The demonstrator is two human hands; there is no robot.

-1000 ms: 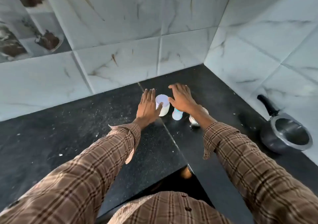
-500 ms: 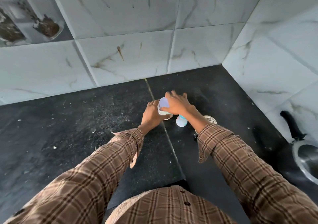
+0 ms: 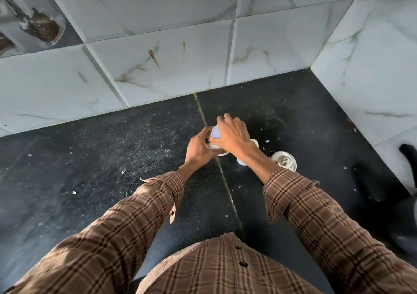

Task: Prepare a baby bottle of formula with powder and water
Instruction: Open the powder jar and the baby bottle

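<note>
A white formula container with a pale lilac lid [image 3: 215, 132] stands on the black counter [image 3: 112, 163] near the tile seam. My left hand [image 3: 199, 147] wraps around its side. My right hand [image 3: 232, 133] lies over the lid, fingers curled on its rim. The baby bottle [image 3: 242, 161] stands just right of the container, mostly hidden under my right wrist. A small steel cup [image 3: 283, 161] stands further right on the counter.
White marble-look tiled walls close the counter at the back and right. A dark metal pot with a black handle [image 3: 408, 153] sits at the right edge. Crumbs and specks lie scattered over the counter.
Both hands went from open above the container to closed on it, the left on the side and the right over the lid. The view tilted down and shifted right.
</note>
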